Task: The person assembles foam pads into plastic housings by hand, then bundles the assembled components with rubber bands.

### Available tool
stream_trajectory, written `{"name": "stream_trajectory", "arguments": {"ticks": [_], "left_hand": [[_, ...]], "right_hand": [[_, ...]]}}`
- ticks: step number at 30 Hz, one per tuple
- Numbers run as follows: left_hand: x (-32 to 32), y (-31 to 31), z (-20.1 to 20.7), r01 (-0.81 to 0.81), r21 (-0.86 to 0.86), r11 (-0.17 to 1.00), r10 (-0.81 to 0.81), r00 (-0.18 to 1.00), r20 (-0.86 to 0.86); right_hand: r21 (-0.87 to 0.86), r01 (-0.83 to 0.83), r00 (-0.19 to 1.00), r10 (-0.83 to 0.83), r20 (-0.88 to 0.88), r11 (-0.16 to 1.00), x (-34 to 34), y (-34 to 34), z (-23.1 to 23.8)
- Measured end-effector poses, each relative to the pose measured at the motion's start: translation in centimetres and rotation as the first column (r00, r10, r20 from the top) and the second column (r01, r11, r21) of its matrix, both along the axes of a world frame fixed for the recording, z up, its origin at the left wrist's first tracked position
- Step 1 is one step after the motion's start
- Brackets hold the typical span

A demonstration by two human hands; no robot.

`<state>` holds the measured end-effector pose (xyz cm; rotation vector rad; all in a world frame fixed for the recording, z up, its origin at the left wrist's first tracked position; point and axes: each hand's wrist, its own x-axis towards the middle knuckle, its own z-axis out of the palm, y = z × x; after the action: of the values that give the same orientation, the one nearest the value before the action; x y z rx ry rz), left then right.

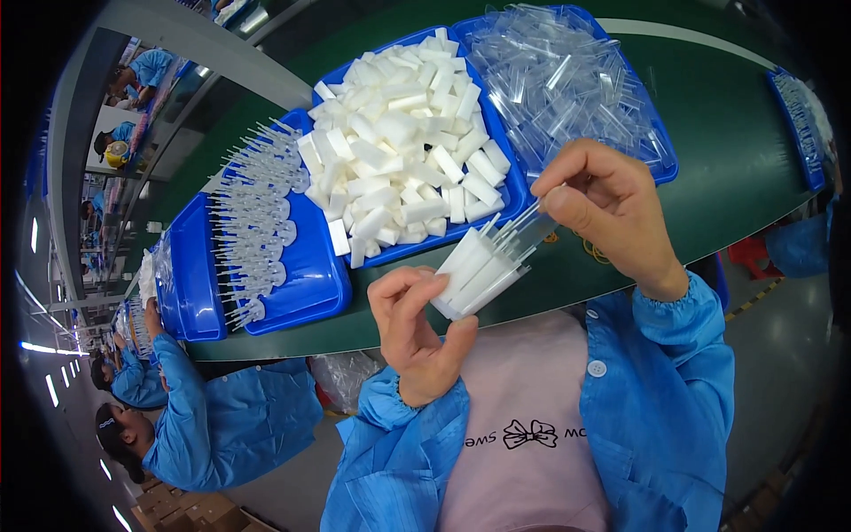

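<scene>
My left hand [417,328] is closed around a small fanned bundle of white foam-like blocks [479,277]. Thin clear sticks [510,238] jut from the bundle's upper end. Above and to the right of it, my right hand [616,217] pinches a thin clear plastic piece [534,229] between thumb and forefinger. That piece reaches down to the sticks; whether it is joined to them I cannot tell. Just beyond my hands stands a blue tray [512,168] heaped with loose white blocks [399,133]. To its right, another blue tray [667,168] holds a pile of clear plastic pieces [567,84].
On the left, a blue tray [310,306] bears rows of whitish spiky parts [253,222], with another blue tray [191,275] past it. A co-worker in a blue smock [230,426] sits at the left. Yellow rubber bands [596,252] lie near my right wrist.
</scene>
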<state>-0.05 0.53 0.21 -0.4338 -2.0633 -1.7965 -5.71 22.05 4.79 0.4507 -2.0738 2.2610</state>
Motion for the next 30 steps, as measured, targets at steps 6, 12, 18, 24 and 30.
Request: {"name": "stream_trajectory", "arguments": {"ticks": [6,12,18,24,30], "left_hand": [[-0.2,0.0,0.4,0.007,-0.027,1.000,-0.007,1.000,0.012],[-0.2,0.2,0.5,-0.010,-0.019,1.000,0.010,1.000,-0.005],[-0.1,0.0,0.4,-0.003,-0.045,0.999,0.003,1.000,0.000],[-0.3,-0.1,0.6,0.017,-0.070,0.997,-0.019,0.999,-0.026],[-0.5,-0.3,1.3,0.038,-0.180,0.983,-0.045,0.998,-0.035]], "right_hand": [[-0.060,-0.079,0.980,0.088,0.178,0.995,-0.4,0.5,0.5],[0.076,-0.086,0.996,0.083,0.044,0.993,-0.5,-0.1,0.7],[0.119,-0.021,0.997,0.029,-0.064,0.993,-0.1,-0.4,0.5],[0.025,-0.036,0.999,0.037,-0.031,0.999,-0.2,-0.6,0.2],[0.131,-0.106,0.994,0.107,-0.004,0.986,-0.5,-0.3,0.3]]}}
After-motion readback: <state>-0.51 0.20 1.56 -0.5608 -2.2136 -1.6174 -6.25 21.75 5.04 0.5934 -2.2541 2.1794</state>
